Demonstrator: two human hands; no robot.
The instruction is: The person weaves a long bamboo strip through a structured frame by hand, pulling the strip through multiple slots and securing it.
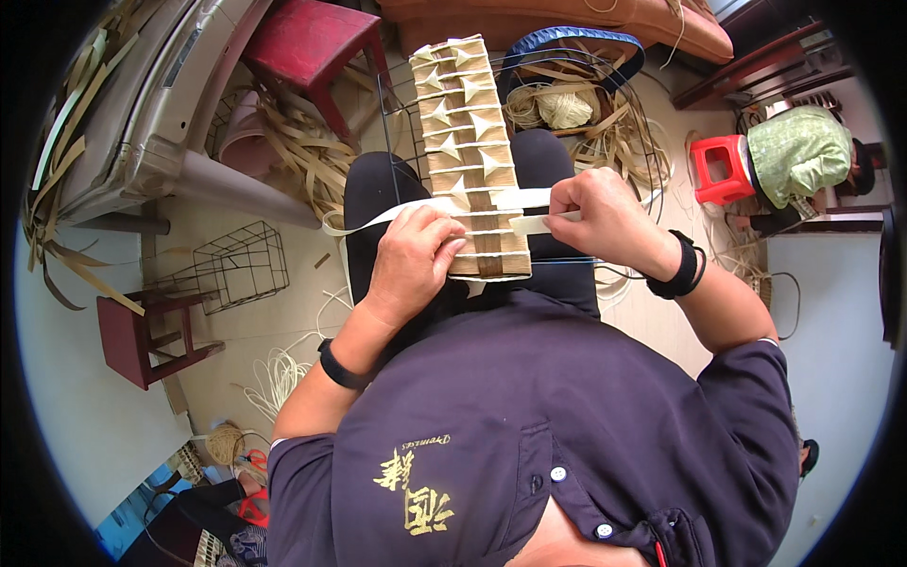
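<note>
Across my lap lies a long woven panel (477, 151) of tan strips on a wire frame, with cream cross cords and rows of folded cream points along it. My left hand (416, 250) grips the panel's left edge near its close end, fingertips pressed onto the weave. Between the thumb and fingers of my right hand (605, 217) is pinched the end of a flat cream strip (532, 224), which runs out to the right from the panel. Another length of cream strip (373, 220) loops out on the left, beside my left hand.
Tan strips fill the wire basket (652, 142) with a ball of cream cord (565, 106) at the far right. A red stool (312, 42) and pink bucket (248, 137) stand far left. A wire frame (250, 260) lies left. Someone in green (803, 151) sits right.
</note>
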